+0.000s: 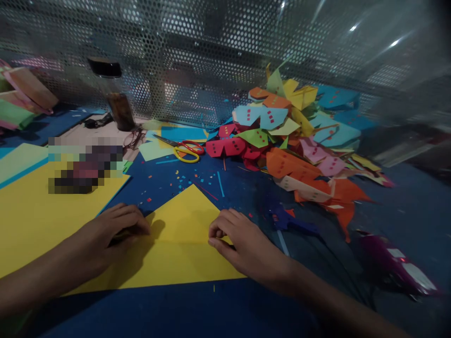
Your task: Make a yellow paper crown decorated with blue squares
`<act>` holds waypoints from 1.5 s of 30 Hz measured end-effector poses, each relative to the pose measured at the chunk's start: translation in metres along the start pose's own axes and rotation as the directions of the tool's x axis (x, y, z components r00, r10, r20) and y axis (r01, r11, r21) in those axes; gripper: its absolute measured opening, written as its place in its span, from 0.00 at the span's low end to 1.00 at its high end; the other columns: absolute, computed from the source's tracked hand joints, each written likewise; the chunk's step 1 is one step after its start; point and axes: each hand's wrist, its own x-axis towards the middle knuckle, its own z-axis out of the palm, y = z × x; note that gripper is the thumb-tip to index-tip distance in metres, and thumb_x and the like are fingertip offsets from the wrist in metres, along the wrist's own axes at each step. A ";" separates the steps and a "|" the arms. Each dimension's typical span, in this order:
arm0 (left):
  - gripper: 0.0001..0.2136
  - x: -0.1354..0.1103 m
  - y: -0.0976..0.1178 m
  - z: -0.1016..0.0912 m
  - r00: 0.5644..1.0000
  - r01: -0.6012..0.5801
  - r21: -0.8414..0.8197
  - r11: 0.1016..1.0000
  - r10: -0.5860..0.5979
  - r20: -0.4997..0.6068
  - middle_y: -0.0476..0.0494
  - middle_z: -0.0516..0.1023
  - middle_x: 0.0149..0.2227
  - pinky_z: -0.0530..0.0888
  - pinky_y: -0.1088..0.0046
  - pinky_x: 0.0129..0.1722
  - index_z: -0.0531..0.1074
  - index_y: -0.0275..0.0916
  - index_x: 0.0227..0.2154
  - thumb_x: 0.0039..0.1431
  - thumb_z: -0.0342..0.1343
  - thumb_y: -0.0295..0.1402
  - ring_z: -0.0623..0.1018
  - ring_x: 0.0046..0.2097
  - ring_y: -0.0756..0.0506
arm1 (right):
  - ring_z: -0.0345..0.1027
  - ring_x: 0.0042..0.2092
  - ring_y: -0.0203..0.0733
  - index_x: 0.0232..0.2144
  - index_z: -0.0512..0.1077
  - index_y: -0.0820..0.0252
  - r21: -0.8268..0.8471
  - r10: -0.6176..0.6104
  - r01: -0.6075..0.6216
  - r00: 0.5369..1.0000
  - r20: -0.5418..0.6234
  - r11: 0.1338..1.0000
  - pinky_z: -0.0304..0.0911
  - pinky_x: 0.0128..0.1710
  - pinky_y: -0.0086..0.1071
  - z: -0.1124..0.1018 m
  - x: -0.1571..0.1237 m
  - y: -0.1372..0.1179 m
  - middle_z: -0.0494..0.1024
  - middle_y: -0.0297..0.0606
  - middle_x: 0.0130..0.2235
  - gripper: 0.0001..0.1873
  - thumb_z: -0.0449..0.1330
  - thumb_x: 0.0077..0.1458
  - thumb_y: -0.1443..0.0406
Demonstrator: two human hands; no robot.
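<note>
A sheet of yellow paper (190,258), its peak pointing away from me, lies on the dark blue table. A crease line crosses it between my hands. My left hand (120,227) is at the sheet's left edge, its fingers bent and closed over the paper and its thumb partly hidden. On the opposite edge, my right hand (243,239) has its thumb and curled fingers closed at the paper. More yellow paper (31,211) is stacked to the left, partly beneath my left forearm.
Scissors (186,151) with red and yellow handles lie beyond the sheet. Folded paper shapes (260,117) are heaped at the back right. A blue glue gun (289,220) and a purple device (398,263) sit rightward. A bottle (118,101) stands before the perforated metal panel (197,61).
</note>
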 end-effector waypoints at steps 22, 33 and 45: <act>0.11 0.003 0.006 0.005 0.996 -0.078 0.048 0.996 0.080 -0.031 0.45 0.83 0.41 0.76 0.69 0.42 0.81 0.48 0.40 0.69 0.53 0.36 0.80 0.44 0.41 | 0.69 0.48 0.45 0.36 0.69 0.57 0.001 0.003 -0.003 1.000 -0.002 1.000 0.60 0.49 0.39 -0.005 -0.001 -0.007 0.78 0.37 0.44 0.07 0.61 0.67 0.72; 0.08 0.015 0.009 0.030 0.987 -0.041 0.162 0.986 0.065 -0.148 0.48 0.80 0.31 0.69 0.67 0.38 0.77 0.44 0.29 0.63 0.56 0.36 0.75 0.37 0.41 | 0.69 0.46 0.44 0.37 0.70 0.58 -0.016 -0.040 0.040 0.999 -0.030 0.999 0.62 0.48 0.38 0.000 0.000 0.001 0.78 0.38 0.42 0.06 0.63 0.66 0.72; 0.05 0.021 0.024 0.029 0.993 -0.094 0.166 0.982 0.106 -0.061 0.51 0.82 0.34 0.70 0.63 0.52 0.74 0.45 0.31 0.62 0.55 0.31 0.78 0.41 0.42 | 0.68 0.45 0.44 0.37 0.70 0.58 -0.036 -0.026 0.025 0.999 -0.024 0.999 0.59 0.47 0.37 0.000 0.001 -0.001 0.78 0.37 0.42 0.07 0.64 0.65 0.72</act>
